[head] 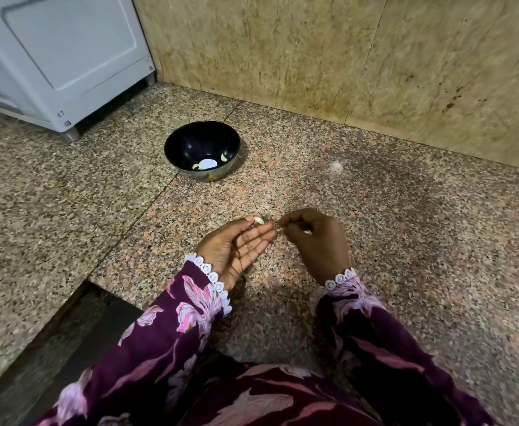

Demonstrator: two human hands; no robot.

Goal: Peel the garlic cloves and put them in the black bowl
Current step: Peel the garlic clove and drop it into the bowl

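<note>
A black bowl (202, 150) is set on the speckled granite floor (375, 210), and two pale garlic cloves (223, 158) are seen inside it beside a bright glare spot. Nearer than the bowl, a garlic clove (258, 220) is pinched at the fingertips of the left hand (236, 245). Just right of that clove, the right hand (313, 238) is curled, a thin strip of skin (278, 225) being pinched.

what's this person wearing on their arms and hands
Both arms wear long, dark purple sleeves printed with large pink and white flowers, each ending in a white lace-trimmed cuff at the wrist. The left hand and right hand are bare: no gloves, and no rings or bangles visible.
</note>
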